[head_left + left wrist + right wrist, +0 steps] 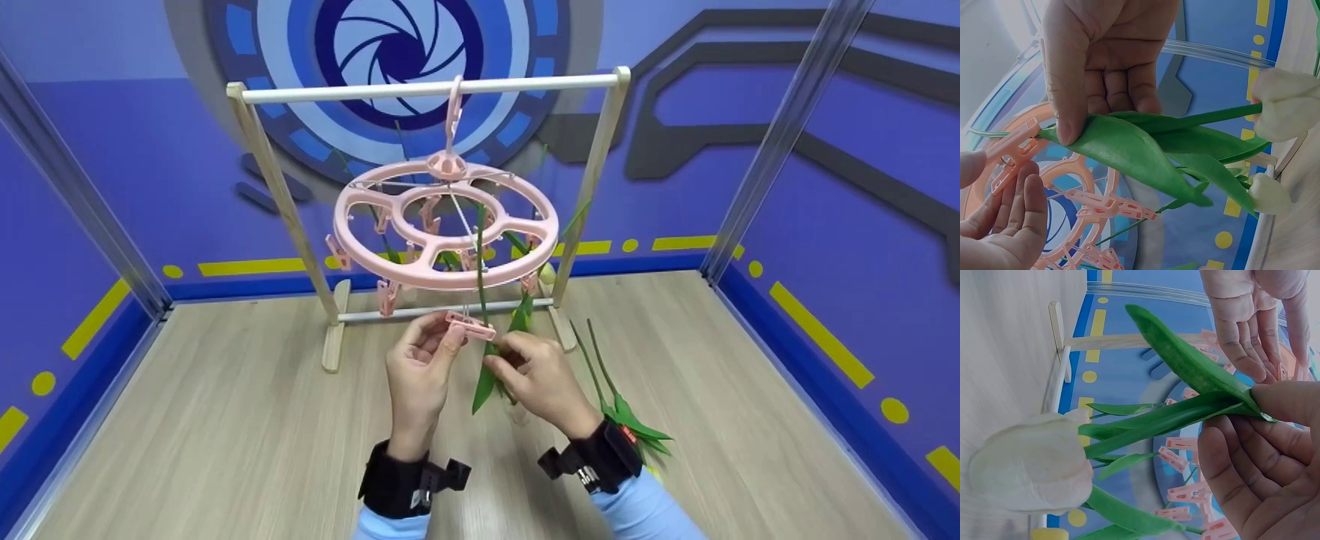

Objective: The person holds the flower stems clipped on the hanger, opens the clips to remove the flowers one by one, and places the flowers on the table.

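Blue sleeves (645,510) showed at bottom centre, left hand (421,367) pinched a pink clip (472,327) mid-frame, right hand (544,379) pinched a white tulip (1044,461)

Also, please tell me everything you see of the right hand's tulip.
The tulip has a whitish, faintly pink bloom, long green leaves and a slim green stem, seemingly artificial. Bloom down, stem up, it is before the pink hanger. The right hand pinches it by the leaf base; the stem lies at a clip, whether clamped is unclear.
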### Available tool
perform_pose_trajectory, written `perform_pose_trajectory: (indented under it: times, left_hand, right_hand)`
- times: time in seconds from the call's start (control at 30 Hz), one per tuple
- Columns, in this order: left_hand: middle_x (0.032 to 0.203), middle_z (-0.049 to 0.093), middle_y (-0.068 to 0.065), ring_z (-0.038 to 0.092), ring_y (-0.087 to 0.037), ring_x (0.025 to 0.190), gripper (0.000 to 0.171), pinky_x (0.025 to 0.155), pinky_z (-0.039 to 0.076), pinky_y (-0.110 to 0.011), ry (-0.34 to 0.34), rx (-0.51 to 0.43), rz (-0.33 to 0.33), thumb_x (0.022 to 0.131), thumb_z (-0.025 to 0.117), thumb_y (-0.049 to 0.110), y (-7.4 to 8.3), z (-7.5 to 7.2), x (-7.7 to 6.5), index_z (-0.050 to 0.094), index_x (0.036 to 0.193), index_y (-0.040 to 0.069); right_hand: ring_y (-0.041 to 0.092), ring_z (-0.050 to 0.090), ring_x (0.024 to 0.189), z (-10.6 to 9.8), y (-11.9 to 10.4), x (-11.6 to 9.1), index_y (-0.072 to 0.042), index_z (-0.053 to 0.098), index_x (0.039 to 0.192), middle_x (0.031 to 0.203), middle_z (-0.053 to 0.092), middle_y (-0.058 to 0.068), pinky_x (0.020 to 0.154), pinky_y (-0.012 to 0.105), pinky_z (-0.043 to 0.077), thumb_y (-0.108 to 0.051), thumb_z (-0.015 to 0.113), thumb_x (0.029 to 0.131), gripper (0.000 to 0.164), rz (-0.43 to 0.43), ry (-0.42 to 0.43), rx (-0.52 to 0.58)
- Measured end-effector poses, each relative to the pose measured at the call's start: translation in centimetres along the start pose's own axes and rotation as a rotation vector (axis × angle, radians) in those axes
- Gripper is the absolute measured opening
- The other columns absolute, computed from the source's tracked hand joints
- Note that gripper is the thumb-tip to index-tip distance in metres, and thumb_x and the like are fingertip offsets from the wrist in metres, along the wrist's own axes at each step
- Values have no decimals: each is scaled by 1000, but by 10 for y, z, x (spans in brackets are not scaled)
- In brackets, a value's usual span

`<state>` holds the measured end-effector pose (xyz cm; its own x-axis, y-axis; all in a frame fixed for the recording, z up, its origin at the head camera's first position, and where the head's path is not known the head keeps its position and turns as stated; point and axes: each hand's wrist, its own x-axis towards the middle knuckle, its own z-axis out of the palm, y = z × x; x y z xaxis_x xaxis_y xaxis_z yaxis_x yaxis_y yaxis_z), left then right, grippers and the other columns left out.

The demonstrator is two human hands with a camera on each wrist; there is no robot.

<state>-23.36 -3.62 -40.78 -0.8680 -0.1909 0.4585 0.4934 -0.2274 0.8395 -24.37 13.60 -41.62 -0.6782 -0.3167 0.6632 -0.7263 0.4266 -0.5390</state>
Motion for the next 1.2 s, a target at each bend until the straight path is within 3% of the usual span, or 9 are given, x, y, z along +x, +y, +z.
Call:
perform_pose_trajectory:
  times: [0.23, 0.53, 1.2]
  left_hand:
    - [108, 70, -25, 73, -18, 92, 28, 84, 60, -32, -4, -2, 4, 96, 68, -5, -2, 0, 0, 62, 120, -18]
    - [108, 70, -23, 73, -18, 92, 27, 84, 60, -34, 1, -3, 11, 97, 68, -3, -3, -1, 0, 63, 119, -17]
    - [108, 72, -21, 73, -17, 93, 27, 84, 60, -32, 18, -35, 17, 96, 69, -2, -4, 1, -1, 64, 118, -17]
  right_hand:
    - [13, 66, 67, -1, -3, 0, -2, 72, 90, 79, 69, 5, 60, 27, 58, -1, 74, 93, 4, 27, -24, 7]
    - [11, 64, 64, 1, -1, 0, -3, 73, 90, 78, 70, 5, 58, 26, 55, 0, 74, 93, 4, -6, -5, -19]
    - [13, 65, 66, -1, -2, 0, -2, 73, 92, 79, 69, 6, 60, 27, 58, -2, 71, 96, 4, 4, 3, -11]
